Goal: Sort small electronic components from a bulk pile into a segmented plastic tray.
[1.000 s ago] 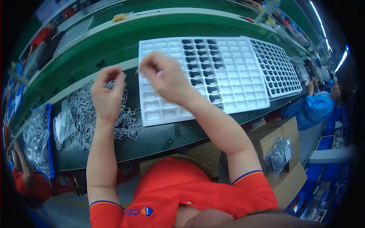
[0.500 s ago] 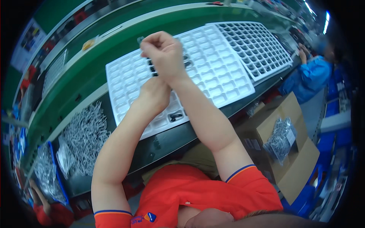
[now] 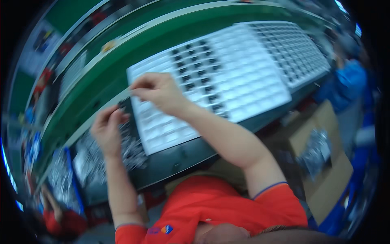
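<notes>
My left hand (image 3: pixel 108 129) is over the left side of the bench, by the pile of thin grey pieces (image 3: pixel 133 148). Its thumb and fingers pinch a small dark piece (image 3: pixel 121 104). Just right of it, my right hand (image 3: pixel 160 92) hovers above the left edge of a white compartment tray (image 3: pixel 260 91), fingertips together. Blur hides what, if anything, that hand pinches. Black parts (image 3: pixel 197 65) fill several compartments in the tray's middle columns.
A second tray (image 3: pixel 290 53) with dark-looking pockets adjoins on the right. An open cardboard box (image 3: pixel 325 191) holds a clear bag (image 3: pixel 317 150). Clear bags in a blue-edged bin (image 3: pixel 61 179) stand at left. A person in blue (image 3: pixel 347 83) is at far right, another in red (image 3: pixel 65 223) lower left.
Both hands have moved left off the middle of the tray, uncovering the black parts there. The left hand is now beside the grey pile, and the whole view has shifted slightly.
</notes>
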Demonstrator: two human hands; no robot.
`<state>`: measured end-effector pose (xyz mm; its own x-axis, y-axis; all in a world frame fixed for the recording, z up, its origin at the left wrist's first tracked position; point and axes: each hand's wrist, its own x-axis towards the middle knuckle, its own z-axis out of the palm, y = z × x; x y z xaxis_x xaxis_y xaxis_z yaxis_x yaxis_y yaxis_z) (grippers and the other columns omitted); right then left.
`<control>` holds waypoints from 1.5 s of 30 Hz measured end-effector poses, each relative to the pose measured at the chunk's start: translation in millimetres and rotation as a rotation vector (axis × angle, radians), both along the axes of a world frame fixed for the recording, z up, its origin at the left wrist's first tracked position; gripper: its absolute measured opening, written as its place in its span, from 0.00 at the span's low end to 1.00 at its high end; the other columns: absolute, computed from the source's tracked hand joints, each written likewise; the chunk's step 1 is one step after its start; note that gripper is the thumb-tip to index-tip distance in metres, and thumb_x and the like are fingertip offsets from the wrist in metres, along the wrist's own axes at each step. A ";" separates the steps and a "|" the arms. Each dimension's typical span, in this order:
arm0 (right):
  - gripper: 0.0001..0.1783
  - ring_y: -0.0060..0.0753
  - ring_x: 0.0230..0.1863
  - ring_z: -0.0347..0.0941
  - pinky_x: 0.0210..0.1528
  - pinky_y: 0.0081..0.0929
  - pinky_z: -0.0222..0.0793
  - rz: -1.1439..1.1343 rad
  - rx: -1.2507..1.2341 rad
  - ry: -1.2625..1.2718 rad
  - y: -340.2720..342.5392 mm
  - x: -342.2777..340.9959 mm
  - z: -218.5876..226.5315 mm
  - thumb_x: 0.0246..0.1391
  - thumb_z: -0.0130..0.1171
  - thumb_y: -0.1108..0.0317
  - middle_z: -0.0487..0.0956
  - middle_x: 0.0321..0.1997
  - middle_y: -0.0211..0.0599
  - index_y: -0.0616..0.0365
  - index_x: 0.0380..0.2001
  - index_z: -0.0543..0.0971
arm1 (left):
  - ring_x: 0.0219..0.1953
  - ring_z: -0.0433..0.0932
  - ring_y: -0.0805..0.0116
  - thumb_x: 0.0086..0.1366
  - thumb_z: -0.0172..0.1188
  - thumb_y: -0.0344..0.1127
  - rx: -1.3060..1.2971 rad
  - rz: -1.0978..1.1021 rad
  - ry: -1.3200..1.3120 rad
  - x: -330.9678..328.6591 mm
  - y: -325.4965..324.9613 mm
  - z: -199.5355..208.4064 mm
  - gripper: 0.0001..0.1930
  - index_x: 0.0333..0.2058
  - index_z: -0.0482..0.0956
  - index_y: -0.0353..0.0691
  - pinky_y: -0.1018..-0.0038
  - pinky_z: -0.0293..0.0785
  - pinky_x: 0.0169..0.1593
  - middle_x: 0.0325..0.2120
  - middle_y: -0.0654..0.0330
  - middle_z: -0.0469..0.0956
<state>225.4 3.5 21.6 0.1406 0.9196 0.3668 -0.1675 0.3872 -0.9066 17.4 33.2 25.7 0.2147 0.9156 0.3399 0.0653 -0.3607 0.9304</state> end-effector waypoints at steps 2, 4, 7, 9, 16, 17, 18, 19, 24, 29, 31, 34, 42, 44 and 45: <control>0.07 0.17 0.33 0.76 0.37 0.18 0.73 0.018 -0.063 -0.101 -9.0 -10.5 -2.1 0.59 0.64 0.73 0.83 0.33 0.30 0.62 0.40 0.85 | 0.32 0.82 0.73 0.70 0.60 0.25 -0.006 -0.040 0.072 0.7 2.0 -8.0 0.04 0.40 0.82 0.32 0.77 0.79 0.39 0.31 0.58 0.83; 0.07 0.16 0.33 0.76 0.38 0.17 0.72 0.062 -0.086 -0.077 -12.6 -21.4 -4.1 0.59 0.64 0.73 0.83 0.33 0.30 0.62 0.40 0.84 | 0.33 0.82 0.74 0.70 0.59 0.26 -0.054 -0.171 0.011 2.2 15.2 -24.8 0.05 0.40 0.82 0.32 0.78 0.79 0.40 0.33 0.59 0.83; 0.05 0.16 0.34 0.76 0.38 0.17 0.72 0.078 -0.114 -0.059 -11.2 -29.4 -7.1 0.59 0.65 0.73 0.83 0.33 0.30 0.63 0.38 0.84 | 0.34 0.81 0.75 0.69 0.60 0.24 -0.225 -0.153 -0.080 0.8 10.4 -21.7 0.05 0.41 0.82 0.31 0.79 0.79 0.41 0.34 0.59 0.83; 0.04 0.16 0.34 0.76 0.38 0.17 0.72 -0.048 -0.159 -0.123 -9.6 -31.7 -11.6 0.58 0.65 0.73 0.83 0.33 0.29 0.63 0.36 0.83 | 0.34 0.81 0.76 0.67 0.61 0.23 -0.349 -0.144 -0.117 0.0 9.1 -17.2 0.07 0.43 0.82 0.30 0.80 0.78 0.42 0.34 0.59 0.83; 0.04 0.22 0.30 0.77 0.34 0.22 0.73 -0.117 -0.115 -0.369 -4.8 -32.9 -20.6 0.55 0.65 0.75 0.83 0.29 0.36 0.65 0.32 0.81 | 0.38 0.81 0.75 0.63 0.64 0.20 -0.353 -0.228 -0.092 -0.8 10.7 -23.8 0.14 0.48 0.82 0.29 0.79 0.79 0.48 0.37 0.59 0.83; 0.04 0.24 0.28 0.78 0.32 0.23 0.74 -0.137 -0.082 -0.395 -5.1 -32.9 -21.4 0.54 0.64 0.75 0.83 0.27 0.38 0.66 0.31 0.81 | 0.40 0.82 0.74 0.62 0.65 0.20 -0.331 -0.249 -0.074 -0.5 10.7 -25.6 0.15 0.49 0.82 0.29 0.79 0.79 0.49 0.38 0.59 0.83; 0.04 0.24 0.28 0.78 0.32 0.23 0.74 -0.138 -0.081 -0.392 -4.9 -32.3 -21.3 0.54 0.64 0.75 0.83 0.27 0.38 0.66 0.31 0.81 | 0.40 0.82 0.74 0.62 0.65 0.20 -0.330 -0.249 -0.071 -0.1 10.7 -26.1 0.15 0.49 0.82 0.29 0.79 0.79 0.49 0.38 0.59 0.83; 0.04 0.22 0.29 0.78 0.33 0.22 0.73 -0.125 -0.096 -0.409 -5.1 -31.3 -21.1 0.55 0.64 0.75 0.83 0.28 0.37 0.65 0.32 0.81 | 0.40 0.82 0.74 0.62 0.65 0.20 -0.298 -0.245 -0.053 0.9 10.1 -26.6 0.15 0.48 0.82 0.30 0.78 0.79 0.50 0.38 0.59 0.83; 0.04 0.19 0.30 0.77 0.35 0.20 0.73 -0.123 -0.112 -0.444 -5.5 -29.6 -23.8 0.57 0.64 0.75 0.84 0.30 0.34 0.65 0.33 0.81 | 0.40 0.81 0.74 0.61 0.65 0.20 -0.214 -0.234 -0.012 5.1 6.1 -24.9 0.13 0.45 0.84 0.29 0.79 0.79 0.48 0.40 0.59 0.81; 0.04 0.19 0.31 0.77 0.35 0.21 0.72 -0.081 -0.151 -0.440 -7.2 -29.4 -25.5 0.57 0.65 0.76 0.83 0.31 0.34 0.65 0.33 0.80 | 0.42 0.81 0.74 0.63 0.63 0.20 -0.328 -0.253 -0.054 2.2 4.3 -21.9 0.14 0.48 0.83 0.30 0.78 0.80 0.48 0.42 0.59 0.82; 0.04 0.18 0.32 0.77 0.35 0.20 0.72 -0.055 -0.153 -0.426 -5.0 -27.7 -27.7 0.57 0.65 0.76 0.83 0.31 0.34 0.64 0.33 0.79 | 0.41 0.82 0.74 0.64 0.63 0.20 -0.346 -0.264 -0.043 -1.4 5.9 -19.3 0.13 0.47 0.83 0.29 0.79 0.80 0.47 0.41 0.60 0.82; 0.05 0.17 0.33 0.76 0.36 0.20 0.72 0.006 -0.166 -0.391 -3.5 -24.4 -31.3 0.57 0.65 0.76 0.82 0.32 0.33 0.63 0.34 0.78 | 0.40 0.82 0.74 0.64 0.62 0.20 -0.392 -0.279 -0.018 -5.1 5.1 -14.8 0.12 0.46 0.83 0.29 0.79 0.81 0.46 0.39 0.60 0.81; 0.08 0.39 0.41 0.79 0.45 0.34 0.74 -0.268 0.128 -0.772 -7.7 -46.4 -28.2 0.48 0.68 0.76 0.81 0.31 0.39 0.60 0.31 0.78 | 0.36 0.84 0.66 0.61 0.61 0.20 0.199 -0.065 0.437 -16.7 20.2 -1.5 0.12 0.44 0.82 0.34 0.74 0.80 0.43 0.34 0.53 0.85; 0.08 0.45 0.45 0.77 0.53 0.42 0.71 -0.089 0.265 -0.964 -16.2 -54.7 -22.1 0.44 0.67 0.76 0.80 0.31 0.40 0.59 0.30 0.79 | 0.36 0.83 0.69 0.58 0.63 0.21 0.228 0.027 0.534 -20.5 41.7 7.6 0.14 0.44 0.82 0.35 0.74 0.79 0.43 0.33 0.56 0.85; 0.08 0.49 0.46 0.75 0.56 0.47 0.69 0.002 0.336 -1.059 -20.2 -57.5 -19.1 0.43 0.66 0.76 0.80 0.30 0.41 0.59 0.29 0.79 | 0.36 0.83 0.70 0.57 0.64 0.21 0.243 0.075 0.583 -21.2 54.1 13.0 0.15 0.44 0.82 0.36 0.74 0.79 0.43 0.32 0.57 0.85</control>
